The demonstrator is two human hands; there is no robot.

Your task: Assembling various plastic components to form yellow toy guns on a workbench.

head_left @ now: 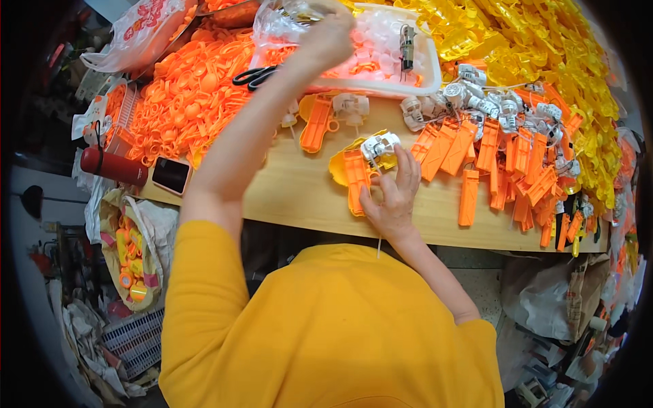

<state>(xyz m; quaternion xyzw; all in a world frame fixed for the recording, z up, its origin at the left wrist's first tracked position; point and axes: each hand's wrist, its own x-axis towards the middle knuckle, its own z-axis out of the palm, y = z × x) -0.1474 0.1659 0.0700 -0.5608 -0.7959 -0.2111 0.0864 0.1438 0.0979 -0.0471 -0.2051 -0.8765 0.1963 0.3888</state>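
Remotely I see the wooden table [428, 219], orange heap [183, 95] and yellow heap [503, 34]; my right hand [394, 197] pinches an assembly [355, 173]; my left hand [330, 41] hides its fingers' state.

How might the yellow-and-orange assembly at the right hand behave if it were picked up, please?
The assembly likely feels stiff and light, since it looks like moulded plastic. It may tip toward the bulky white unit at one end.

So there's a red flask [114, 167] lying on its side, dark-screened phone [171, 175] just right of it. I can also see a pale perforated basket [138, 342] way below the flask, plus a brown bag [587, 289] far to the flask's right.
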